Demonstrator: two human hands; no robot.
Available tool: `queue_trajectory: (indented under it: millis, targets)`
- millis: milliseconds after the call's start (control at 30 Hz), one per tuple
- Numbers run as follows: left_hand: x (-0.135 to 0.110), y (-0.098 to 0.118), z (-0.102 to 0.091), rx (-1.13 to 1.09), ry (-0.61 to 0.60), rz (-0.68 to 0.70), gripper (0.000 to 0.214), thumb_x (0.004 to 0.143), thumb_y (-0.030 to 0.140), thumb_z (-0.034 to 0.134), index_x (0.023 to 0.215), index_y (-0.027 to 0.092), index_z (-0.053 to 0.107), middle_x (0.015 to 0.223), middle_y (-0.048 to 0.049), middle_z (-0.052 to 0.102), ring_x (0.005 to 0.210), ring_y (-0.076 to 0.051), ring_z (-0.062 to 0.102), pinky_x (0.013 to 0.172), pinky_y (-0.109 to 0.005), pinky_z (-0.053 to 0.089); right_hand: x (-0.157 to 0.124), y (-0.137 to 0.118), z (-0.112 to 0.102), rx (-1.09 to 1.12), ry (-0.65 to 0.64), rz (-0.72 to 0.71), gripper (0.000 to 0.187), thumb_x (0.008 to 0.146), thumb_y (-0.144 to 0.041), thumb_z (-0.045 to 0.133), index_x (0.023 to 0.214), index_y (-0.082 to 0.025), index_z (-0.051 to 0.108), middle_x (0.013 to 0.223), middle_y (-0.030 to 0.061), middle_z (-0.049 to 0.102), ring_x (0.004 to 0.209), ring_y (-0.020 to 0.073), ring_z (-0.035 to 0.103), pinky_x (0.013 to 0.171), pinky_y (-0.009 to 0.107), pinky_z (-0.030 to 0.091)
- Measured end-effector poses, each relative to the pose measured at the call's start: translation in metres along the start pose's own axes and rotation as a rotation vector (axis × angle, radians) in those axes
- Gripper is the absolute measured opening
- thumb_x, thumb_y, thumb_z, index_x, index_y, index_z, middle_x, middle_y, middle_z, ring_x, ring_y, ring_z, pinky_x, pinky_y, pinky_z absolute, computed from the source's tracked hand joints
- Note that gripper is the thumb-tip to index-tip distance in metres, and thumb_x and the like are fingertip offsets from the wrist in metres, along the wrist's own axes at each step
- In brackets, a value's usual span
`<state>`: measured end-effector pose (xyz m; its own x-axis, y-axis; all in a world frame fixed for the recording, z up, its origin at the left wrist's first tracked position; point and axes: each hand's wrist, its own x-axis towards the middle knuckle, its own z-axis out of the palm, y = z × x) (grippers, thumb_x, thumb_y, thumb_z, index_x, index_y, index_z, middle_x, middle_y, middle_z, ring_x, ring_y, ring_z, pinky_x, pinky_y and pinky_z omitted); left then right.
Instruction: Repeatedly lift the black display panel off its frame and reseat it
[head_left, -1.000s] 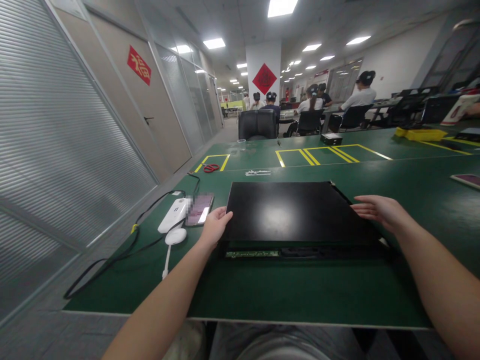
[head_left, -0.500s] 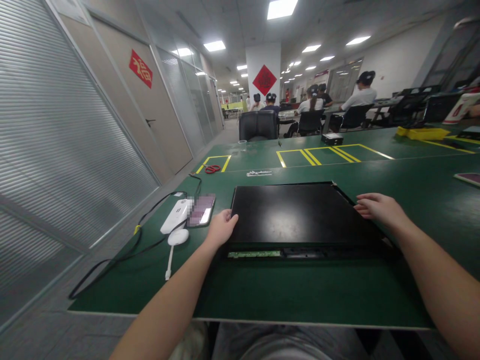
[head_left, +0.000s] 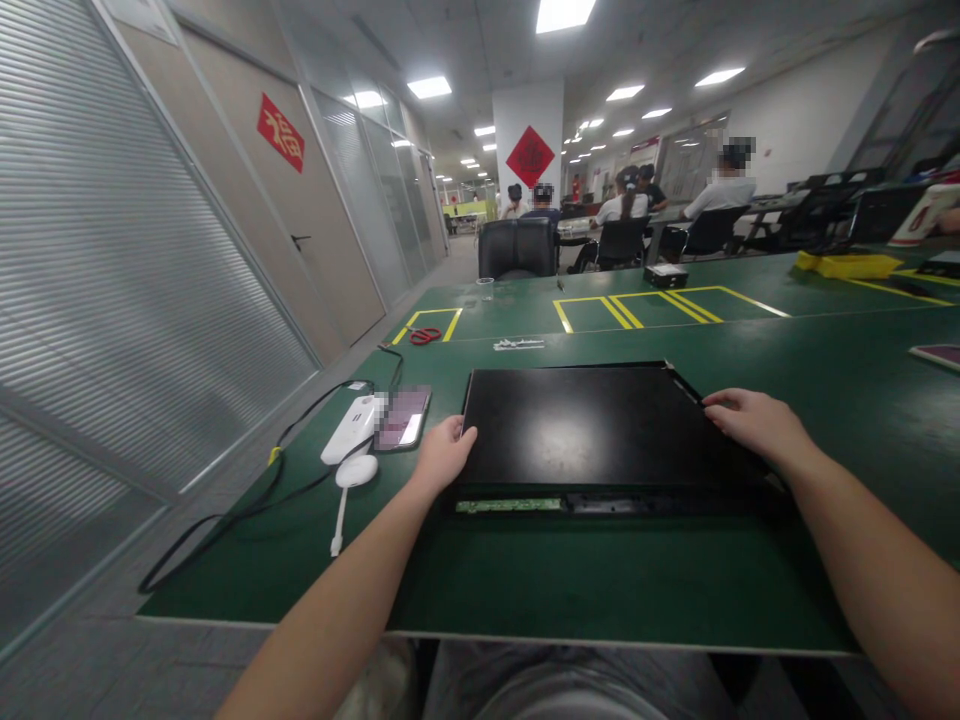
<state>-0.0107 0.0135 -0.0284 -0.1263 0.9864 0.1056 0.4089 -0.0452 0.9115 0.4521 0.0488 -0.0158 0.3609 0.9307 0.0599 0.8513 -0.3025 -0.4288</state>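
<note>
A black LCD panel lies in front of me, glossy with a faint light reflection in its middle. Under and around it shows a black frame, and a green circuit board strip is exposed along the near side. My left hand grips the panel's left edge, thumb on top, the other fingers partly hidden. On the opposite side, my right hand pinches the right edge with thumb and fingers together.
Left of the panel lie a phone, a white power bank, a round white charger and a black cable. Red scissors and small white strips lie beyond. A yellow tray stands far right. Several people sit behind.
My right hand has moved slightly left and closed onto the panel's right edge. The left hand and panel have hardly moved.
</note>
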Motion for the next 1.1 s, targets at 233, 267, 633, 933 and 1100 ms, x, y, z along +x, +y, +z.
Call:
queue_trajectory:
  millis: [233,267,633,933,1100]
  targets:
    - [-0.003,0.004,0.001,-0.02,-0.026,-0.009,0.022,0.076,0.027,0.066,0.095,0.016,0.07,0.103,-0.0152,0.077,0.101,-0.034,0.072,0.095,-0.046,0.052,-0.01,-0.013,-0.005,-0.197,-0.048,-0.009,0.038,0.083,-0.041,0.053,0.11,-0.026,0.075,0.108,0.0089,0.074,0.099,0.0294,0.067,0.076,0.036,0.05]
    - [-0.003,0.004,0.001,-0.036,-0.028,-0.01,0.023,0.076,0.027,0.067,0.095,0.016,0.07,0.104,-0.0153,0.077,0.101,-0.034,0.072,0.096,-0.046,0.052,-0.009,-0.013,-0.005,-0.203,-0.048,-0.008,0.038,0.083,-0.041,0.053,0.11,-0.026,0.075,0.108,0.0091,0.074,0.099,0.0296,0.067,0.076,0.036,0.05]
    - [0.003,-0.004,-0.005,-0.069,0.049,0.051,0.034,0.072,0.035,0.075,0.101,0.016,0.076,0.124,-0.0147,0.069,0.123,-0.034,0.06,0.105,-0.046,0.047,-0.007,-0.009,-0.003,-0.172,-0.022,-0.016,0.036,0.08,-0.04,0.054,0.104,-0.027,0.077,0.106,0.008,0.074,0.1,0.0305,0.067,0.078,0.036,0.05]
    - [0.011,-0.023,-0.005,0.358,0.048,0.112,0.04,0.082,0.038,0.067,0.112,0.012,0.074,0.139,-0.0222,0.054,0.131,-0.037,0.052,0.107,-0.05,0.044,-0.011,-0.015,-0.007,-0.175,-0.038,-0.008,0.035,0.08,-0.038,0.055,0.105,-0.027,0.077,0.108,0.0088,0.074,0.1,0.0311,0.067,0.078,0.038,0.052]
    - [0.013,-0.03,-0.004,0.425,0.013,0.132,0.035,0.08,0.038,0.067,0.108,0.017,0.076,0.134,-0.0172,0.058,0.128,-0.034,0.055,0.108,-0.046,0.045,-0.011,-0.015,-0.007,-0.179,-0.036,-0.008,0.035,0.081,-0.039,0.056,0.106,-0.027,0.076,0.11,0.0085,0.074,0.102,0.0311,0.066,0.081,0.038,0.051]
